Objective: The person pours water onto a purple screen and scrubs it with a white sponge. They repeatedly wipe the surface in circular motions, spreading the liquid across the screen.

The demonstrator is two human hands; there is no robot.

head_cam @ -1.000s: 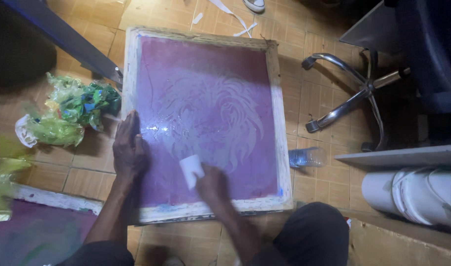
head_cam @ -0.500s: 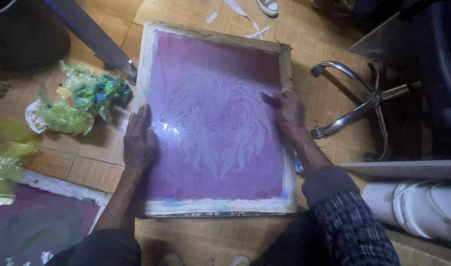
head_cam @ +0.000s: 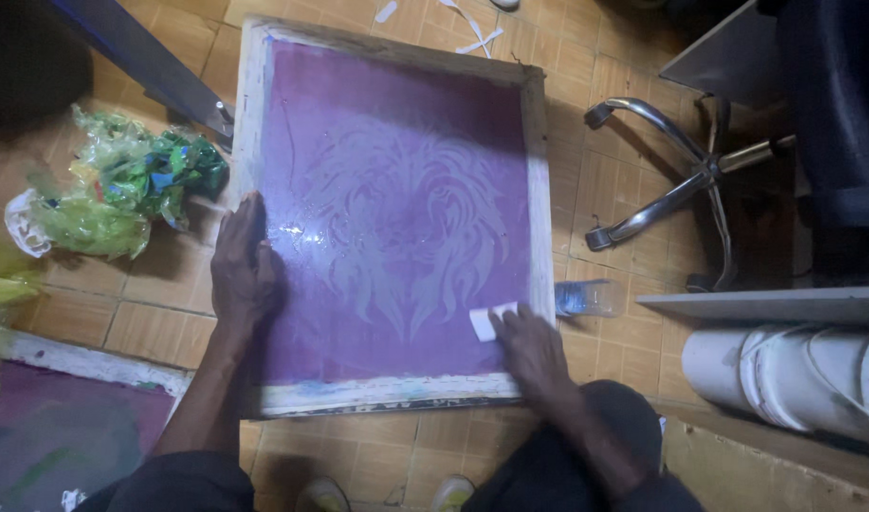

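Right hand [head_cam: 531,343] back at screen's [head_cam: 396,228] lower right, fingertips pressing white pad [head_cam: 486,320]; left hand [head_cam: 245,270] flat on left edge.

Purple mesh screen [head_cam: 396,209] bears a pale lion-head pattern within a whitish wooden frame [head_cam: 540,190]; white pad [head_cam: 486,320] at 5 o'clock; green plastic bags [head_cam: 121,194] at 9 o'clock.
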